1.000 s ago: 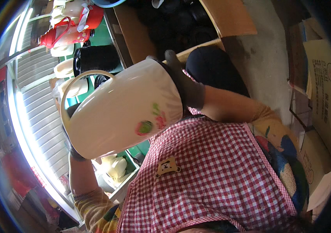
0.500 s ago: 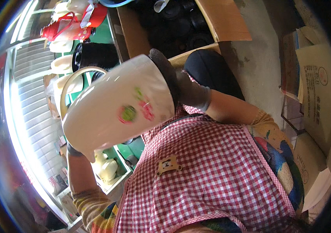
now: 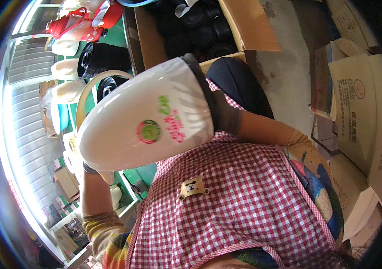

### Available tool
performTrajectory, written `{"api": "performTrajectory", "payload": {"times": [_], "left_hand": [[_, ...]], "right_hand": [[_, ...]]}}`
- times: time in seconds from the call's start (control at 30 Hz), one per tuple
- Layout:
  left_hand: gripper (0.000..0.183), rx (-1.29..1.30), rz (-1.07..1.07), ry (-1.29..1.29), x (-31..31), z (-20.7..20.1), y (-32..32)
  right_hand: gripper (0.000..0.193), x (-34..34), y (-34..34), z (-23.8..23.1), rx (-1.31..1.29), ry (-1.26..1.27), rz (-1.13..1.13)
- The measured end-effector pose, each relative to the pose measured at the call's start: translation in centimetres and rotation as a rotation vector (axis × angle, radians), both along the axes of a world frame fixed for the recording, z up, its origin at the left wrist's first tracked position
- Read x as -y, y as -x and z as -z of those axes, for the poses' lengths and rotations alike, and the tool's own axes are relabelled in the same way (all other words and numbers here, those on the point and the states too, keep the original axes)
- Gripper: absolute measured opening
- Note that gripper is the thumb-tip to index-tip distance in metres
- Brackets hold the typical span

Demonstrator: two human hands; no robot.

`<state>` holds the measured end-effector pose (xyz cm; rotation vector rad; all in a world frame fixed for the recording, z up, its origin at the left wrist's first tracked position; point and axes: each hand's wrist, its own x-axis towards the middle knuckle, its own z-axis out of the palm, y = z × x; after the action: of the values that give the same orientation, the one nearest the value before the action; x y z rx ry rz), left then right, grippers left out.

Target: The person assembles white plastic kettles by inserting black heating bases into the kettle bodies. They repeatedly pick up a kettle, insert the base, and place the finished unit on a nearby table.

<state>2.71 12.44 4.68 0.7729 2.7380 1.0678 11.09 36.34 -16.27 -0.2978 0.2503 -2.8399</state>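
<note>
A cream-white thermos jug [image 3: 128, 125] lies tilted across the view in front of my chest, its green and pink print facing up. Its pale curved handle [image 3: 83, 96] sticks out at the far left side. My right hand [image 3: 220, 110], in a dark grey glove, is cupped around the jug's wide base end. At the other end, my left hand [image 3: 89, 169] supports the jug from behind and below. Only a bit of its dark glove shows there, and its fingers are hidden by the jug.
Beyond the jug stands an open cardboard box [image 3: 256, 27] full of black round parts. To the left, a green-topped bench [image 3: 121, 36] carries a red thermos flask [image 3: 76, 24], stacked black rings [image 3: 103, 59] and several cream jug parts [image 3: 65, 69]. Large cartons [image 3: 357, 107] lean at the right.
The jug has shifted slightly right and rolled, so its print faces me more squarely and reads sharper. Both hands have kept their hold. The surroundings have shifted a little in view.
</note>
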Motion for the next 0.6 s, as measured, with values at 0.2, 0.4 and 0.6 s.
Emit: {"api": "performTrajectory", "payload": {"times": [0.2,0.4,0.6], "left_hand": [[0.041,-0.751,0.460,0.351,-1.8,1.5,-0.4],[0.048,0.513,-0.085,-0.754,2.4,11.7,0.0],[0.052,0.097,0.092,-0.586,1.7,21.3,-0.2]], "right_hand": [[0.077,-1.8,4.2,3.2,0.171,-0.042,-0.114],[0.077,-3.2,0.0,-2.1,-0.121,-0.514,0.432],[0.084,-7.1,1.0,-4.3,-0.360,-1.233,0.564]]}}
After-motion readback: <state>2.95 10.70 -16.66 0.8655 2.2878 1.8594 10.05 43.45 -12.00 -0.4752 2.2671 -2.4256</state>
